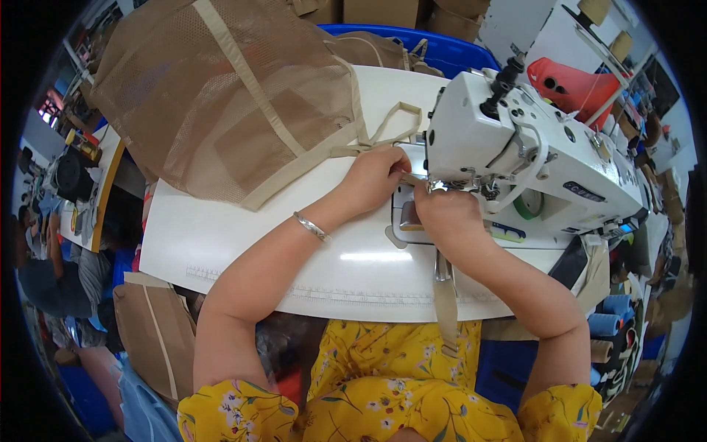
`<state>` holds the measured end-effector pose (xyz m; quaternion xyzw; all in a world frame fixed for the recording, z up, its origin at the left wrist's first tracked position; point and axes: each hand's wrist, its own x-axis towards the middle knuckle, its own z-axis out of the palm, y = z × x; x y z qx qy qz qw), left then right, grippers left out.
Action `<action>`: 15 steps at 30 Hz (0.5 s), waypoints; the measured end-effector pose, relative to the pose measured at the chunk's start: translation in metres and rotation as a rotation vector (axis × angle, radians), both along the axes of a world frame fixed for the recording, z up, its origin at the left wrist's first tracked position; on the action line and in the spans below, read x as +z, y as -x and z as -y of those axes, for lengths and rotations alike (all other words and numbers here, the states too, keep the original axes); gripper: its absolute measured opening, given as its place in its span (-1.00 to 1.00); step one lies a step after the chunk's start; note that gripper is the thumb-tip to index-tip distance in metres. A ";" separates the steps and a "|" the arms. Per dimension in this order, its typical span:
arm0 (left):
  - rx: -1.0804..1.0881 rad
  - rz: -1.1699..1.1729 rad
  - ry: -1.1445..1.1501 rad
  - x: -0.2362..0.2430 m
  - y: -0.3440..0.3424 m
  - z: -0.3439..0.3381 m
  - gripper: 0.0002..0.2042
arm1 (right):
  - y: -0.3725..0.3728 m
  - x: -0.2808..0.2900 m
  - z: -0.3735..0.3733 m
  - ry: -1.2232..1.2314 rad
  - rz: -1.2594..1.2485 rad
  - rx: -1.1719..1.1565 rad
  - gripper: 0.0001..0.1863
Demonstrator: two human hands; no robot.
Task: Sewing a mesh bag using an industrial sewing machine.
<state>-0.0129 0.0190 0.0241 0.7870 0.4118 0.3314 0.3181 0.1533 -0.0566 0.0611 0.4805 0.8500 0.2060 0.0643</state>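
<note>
A white sewing machine [508, 140] stands on the right of the white table. At its needle, my left hand [372, 179] pinches a short piece of beige strap [414, 178] in closed fingers. My right hand [451, 214] curls at the other end of that strap, just under the machine head, its fingertips partly hidden. A brown mesh bag [243, 110] with beige trim lies to the left and beyond my left hand. A loop of its beige strap [398, 110] reaches toward the machine. Below my right wrist a beige tape [445, 302] hangs through a metal guide [442, 267] over the table edge.
A blue tub [456, 53] with more brown mesh pieces stands behind the table. A brown piece with beige trim [151, 331] hangs at the lower left. Thread spools [607, 320] lie at the right. A roll of green tape [528, 203] sits under the machine arm. Another person [55, 272] is at far left.
</note>
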 end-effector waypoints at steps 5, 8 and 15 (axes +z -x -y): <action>-0.027 -0.013 0.019 -0.001 0.004 0.001 -0.92 | 0.023 -0.008 0.001 0.029 0.105 -0.121 -0.66; -0.039 -0.017 0.012 -0.002 0.005 0.001 -0.91 | 0.031 -0.008 0.000 -0.019 0.151 -0.087 -0.74; -0.038 -0.054 -0.083 -0.004 0.005 0.000 -0.90 | 0.031 -0.008 -0.011 -0.049 0.137 -0.073 -0.88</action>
